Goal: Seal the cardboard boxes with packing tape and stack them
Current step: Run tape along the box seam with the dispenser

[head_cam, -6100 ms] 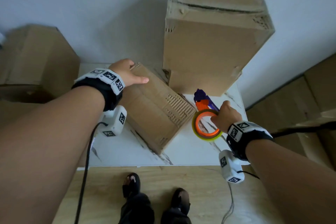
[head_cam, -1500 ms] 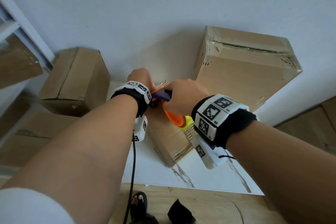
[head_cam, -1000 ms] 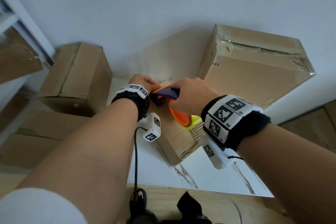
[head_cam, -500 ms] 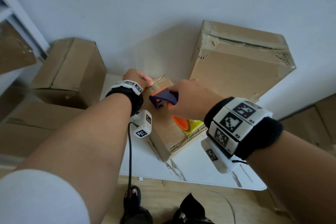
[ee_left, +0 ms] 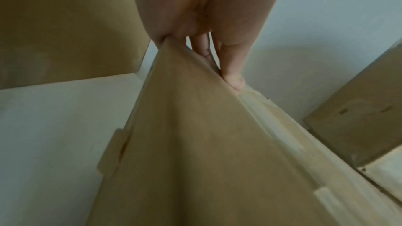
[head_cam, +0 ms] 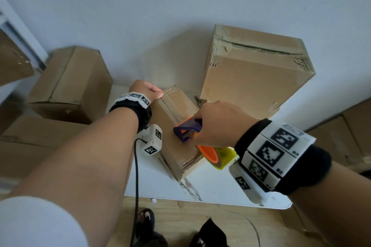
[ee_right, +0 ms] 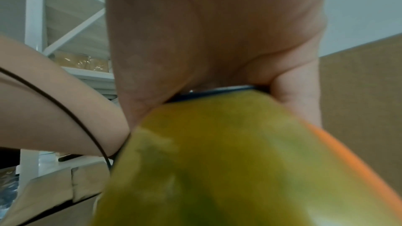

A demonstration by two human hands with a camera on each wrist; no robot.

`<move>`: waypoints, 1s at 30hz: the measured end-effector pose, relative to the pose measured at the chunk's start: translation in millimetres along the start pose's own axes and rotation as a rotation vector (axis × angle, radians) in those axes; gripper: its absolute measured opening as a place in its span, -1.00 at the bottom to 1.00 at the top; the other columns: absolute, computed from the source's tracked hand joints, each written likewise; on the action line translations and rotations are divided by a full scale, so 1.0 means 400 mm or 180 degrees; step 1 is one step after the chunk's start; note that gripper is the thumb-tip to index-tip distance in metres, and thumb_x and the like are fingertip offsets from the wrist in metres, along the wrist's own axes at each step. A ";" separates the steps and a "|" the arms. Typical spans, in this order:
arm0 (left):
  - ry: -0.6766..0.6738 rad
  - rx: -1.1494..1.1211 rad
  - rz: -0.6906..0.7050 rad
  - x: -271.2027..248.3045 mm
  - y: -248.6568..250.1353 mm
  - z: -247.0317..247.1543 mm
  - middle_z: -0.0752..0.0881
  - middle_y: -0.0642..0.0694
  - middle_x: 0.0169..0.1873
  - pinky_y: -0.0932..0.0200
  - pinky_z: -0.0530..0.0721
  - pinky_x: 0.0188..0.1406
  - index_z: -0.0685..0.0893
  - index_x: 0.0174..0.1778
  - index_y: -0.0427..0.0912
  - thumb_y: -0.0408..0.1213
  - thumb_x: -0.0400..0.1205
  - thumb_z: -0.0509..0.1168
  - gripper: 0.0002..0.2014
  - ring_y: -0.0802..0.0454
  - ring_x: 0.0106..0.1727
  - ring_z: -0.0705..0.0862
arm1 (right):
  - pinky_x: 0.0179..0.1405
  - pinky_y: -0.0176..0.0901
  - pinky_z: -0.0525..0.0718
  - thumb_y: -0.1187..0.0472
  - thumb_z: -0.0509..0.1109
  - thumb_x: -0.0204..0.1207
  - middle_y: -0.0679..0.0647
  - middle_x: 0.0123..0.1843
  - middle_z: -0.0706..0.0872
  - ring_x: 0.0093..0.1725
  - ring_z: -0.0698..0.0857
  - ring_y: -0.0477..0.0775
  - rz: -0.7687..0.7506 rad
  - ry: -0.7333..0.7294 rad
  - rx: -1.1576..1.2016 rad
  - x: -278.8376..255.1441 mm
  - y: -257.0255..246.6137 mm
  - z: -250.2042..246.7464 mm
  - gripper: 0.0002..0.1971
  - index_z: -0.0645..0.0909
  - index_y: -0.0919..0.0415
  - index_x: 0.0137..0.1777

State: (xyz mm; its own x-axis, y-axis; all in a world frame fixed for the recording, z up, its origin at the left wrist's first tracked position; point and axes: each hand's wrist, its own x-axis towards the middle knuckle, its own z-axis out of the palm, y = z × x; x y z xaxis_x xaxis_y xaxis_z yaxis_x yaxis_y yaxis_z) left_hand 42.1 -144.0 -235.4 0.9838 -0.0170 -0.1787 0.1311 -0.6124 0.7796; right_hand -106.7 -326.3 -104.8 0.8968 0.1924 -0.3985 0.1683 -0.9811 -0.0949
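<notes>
A small cardboard box (head_cam: 174,110) lies slanted on the white table (head_cam: 152,182). My left hand (head_cam: 145,91) grips its far left corner; in the left wrist view the fingers (ee_left: 230,68) curl over the edge of the box (ee_left: 195,143). My right hand (head_cam: 216,124) holds a purple and orange tape dispenser (head_cam: 186,129) with its head down on the box top, about midway along. The yellow tape roll (head_cam: 222,155) hangs over the box's near right end and fills the right wrist view (ee_right: 217,161). A tall taped box (head_cam: 255,74) stands behind.
More cardboard boxes sit on the floor at the left (head_cam: 70,82) and lower left (head_cam: 30,142), and others at the right (head_cam: 353,132). A white shelf frame (head_cam: 18,32) stands far left. A black cable (head_cam: 137,176) hangs from my left wrist. My feet (head_cam: 146,220) are at the table's near edge.
The dispenser, earlier beside the box on the table, went to the box's far end and has been drawn toward me along the top. My left hand stays at the far corner.
</notes>
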 end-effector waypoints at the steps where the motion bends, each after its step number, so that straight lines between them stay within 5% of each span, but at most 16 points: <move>1: -0.0017 0.0001 -0.0013 0.000 0.000 -0.001 0.77 0.00 -0.21 0.30 0.53 -0.01 0.83 -0.09 -0.08 -0.16 0.48 0.51 -0.86 0.08 -0.13 0.70 | -0.42 -0.20 0.52 -0.04 0.37 0.43 0.02 -0.25 0.67 -0.30 0.61 0.01 0.0008 -0.0018 0.0002 0.004 -0.003 -0.003 -0.74 0.71 0.09 0.00; 14: -0.0067 0.0024 -0.0117 0.005 0.005 -0.002 0.78 -0.03 -0.19 0.28 0.55 0.02 0.83 -0.12 -0.09 -0.18 0.47 0.52 -0.88 0.04 -0.08 0.72 | -0.41 -0.21 0.50 -0.08 0.43 0.42 0.03 -0.22 0.70 -0.25 0.64 0.03 0.0208 -0.0199 0.0064 0.025 -0.019 -0.032 -0.70 0.72 0.08 0.04; 20: 0.0089 0.1049 0.0032 -0.022 0.079 -0.016 0.71 -0.03 -0.07 0.19 0.55 -0.04 0.71 -0.10 -0.09 -0.18 0.46 0.51 -0.83 -0.05 -0.01 0.67 | -0.42 -0.23 0.51 -0.05 0.45 0.42 0.01 -0.26 0.69 -0.26 0.64 0.00 0.0299 -0.0235 0.0084 0.037 -0.022 -0.030 -0.72 0.74 0.10 0.02; 25: -0.0974 0.1991 0.0338 -0.067 0.126 0.027 0.79 -0.04 -0.23 0.13 0.72 -0.03 0.81 -0.20 -0.12 -0.02 0.35 0.57 -0.73 -0.05 -0.13 0.76 | -0.27 -0.20 0.67 -0.03 0.44 0.38 0.03 -0.19 0.75 -0.18 0.72 0.05 0.0226 -0.0160 0.0042 0.037 -0.032 -0.030 -0.65 0.76 0.13 0.08; 28: -0.1281 0.1930 0.0361 -0.098 0.116 0.064 0.69 0.11 -0.54 0.27 0.70 -0.22 0.77 -0.40 -0.04 -0.17 0.34 0.52 -0.92 -0.04 -0.25 0.76 | -0.27 -0.20 0.68 -0.04 0.46 0.37 0.03 -0.25 0.71 -0.22 0.69 0.04 0.0211 -0.0101 0.0021 0.032 -0.036 -0.028 -0.65 0.75 0.14 0.07; 30: -0.1264 0.1956 0.0335 -0.106 0.116 0.074 0.69 0.08 -0.54 0.20 0.75 -0.16 0.76 -0.41 -0.05 -0.18 0.32 0.48 -0.95 -0.05 -0.26 0.78 | -0.27 -0.20 0.68 -0.05 0.46 0.37 0.03 -0.26 0.70 -0.22 0.69 0.05 0.0185 -0.0098 -0.0005 0.028 -0.037 -0.024 -0.69 0.74 0.14 -0.01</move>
State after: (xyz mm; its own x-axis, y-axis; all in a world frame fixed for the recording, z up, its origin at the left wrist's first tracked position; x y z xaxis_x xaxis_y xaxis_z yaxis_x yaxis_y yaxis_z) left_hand 2.8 -195.1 -209.6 0.8536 -0.3135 -0.4161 -0.1686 -0.9219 0.3487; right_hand -95.4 -309.8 -99.1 0.8920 0.1356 -0.4312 0.1170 -0.9907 -0.0695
